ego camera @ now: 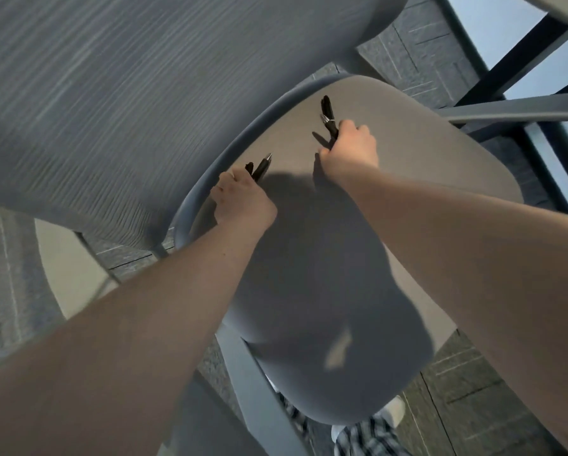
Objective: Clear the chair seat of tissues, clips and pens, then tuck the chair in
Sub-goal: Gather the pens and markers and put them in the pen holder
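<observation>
I look straight down on a beige-grey chair seat (417, 179) with a grey rim. My left hand (243, 200) is closed over the seat's left edge and holds black pens (262, 166) whose silver tip pokes out past the fingers. My right hand (350, 149) is closed near the seat's middle and grips more black pens (328, 116), which stick up and away from the fist. My shadow covers the near half of the seat. No tissues or clips show on the seat.
The ribbed grey chair back (128, 103) fills the upper left. Dark metal table legs and bars (513, 110) stand at the upper right. Grey carpet tiles (450, 390) lie below, with my shoe (393, 411) and checked trouser leg at the bottom.
</observation>
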### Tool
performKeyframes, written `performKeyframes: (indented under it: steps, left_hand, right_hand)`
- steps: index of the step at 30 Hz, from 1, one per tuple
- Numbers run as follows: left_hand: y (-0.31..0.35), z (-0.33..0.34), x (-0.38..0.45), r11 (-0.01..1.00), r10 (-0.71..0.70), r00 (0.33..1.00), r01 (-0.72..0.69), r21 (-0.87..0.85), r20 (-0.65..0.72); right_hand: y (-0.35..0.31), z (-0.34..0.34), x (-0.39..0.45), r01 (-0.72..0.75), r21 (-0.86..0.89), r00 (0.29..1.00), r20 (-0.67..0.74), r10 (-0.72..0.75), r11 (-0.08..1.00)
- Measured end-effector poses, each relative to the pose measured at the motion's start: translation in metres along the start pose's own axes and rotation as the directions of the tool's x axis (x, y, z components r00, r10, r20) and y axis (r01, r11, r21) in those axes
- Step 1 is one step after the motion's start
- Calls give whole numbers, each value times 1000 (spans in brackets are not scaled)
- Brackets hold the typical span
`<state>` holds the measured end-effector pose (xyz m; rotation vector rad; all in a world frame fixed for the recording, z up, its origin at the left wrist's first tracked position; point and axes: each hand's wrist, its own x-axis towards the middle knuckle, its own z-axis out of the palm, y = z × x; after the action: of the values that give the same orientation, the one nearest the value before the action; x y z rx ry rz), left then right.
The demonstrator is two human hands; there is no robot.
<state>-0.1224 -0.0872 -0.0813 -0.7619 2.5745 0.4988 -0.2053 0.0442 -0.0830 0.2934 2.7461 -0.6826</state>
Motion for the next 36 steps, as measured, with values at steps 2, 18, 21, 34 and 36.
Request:
performKeyframes:
  steps: [2, 18, 21, 34, 36]
  left_hand:
    - [-2, 4, 3, 1000, -12, 1000, 11, 9, 19]
    - [24, 0, -10, 996, 72, 988, -65, -56, 135]
    - [57, -13, -23, 992, 107, 987, -97, -83, 122]
    - [204, -75, -142, 901, 434, 897, -432, -38, 82]
    - [226, -82, -166, 872, 490, 869, -488, -44, 63]
  right_hand:
    - [1, 5, 4, -10, -4, 1000, -3, 10, 1000]
    - [36, -25, -16, -81, 7, 984, 157, 79, 997]
    - [48, -52, -28, -128, 32, 981, 154, 121, 991]
    - [102, -222, -93, -66, 212, 998, 14, 65, 975]
    - [113, -249, -109, -61, 259, 997, -35, 72, 964]
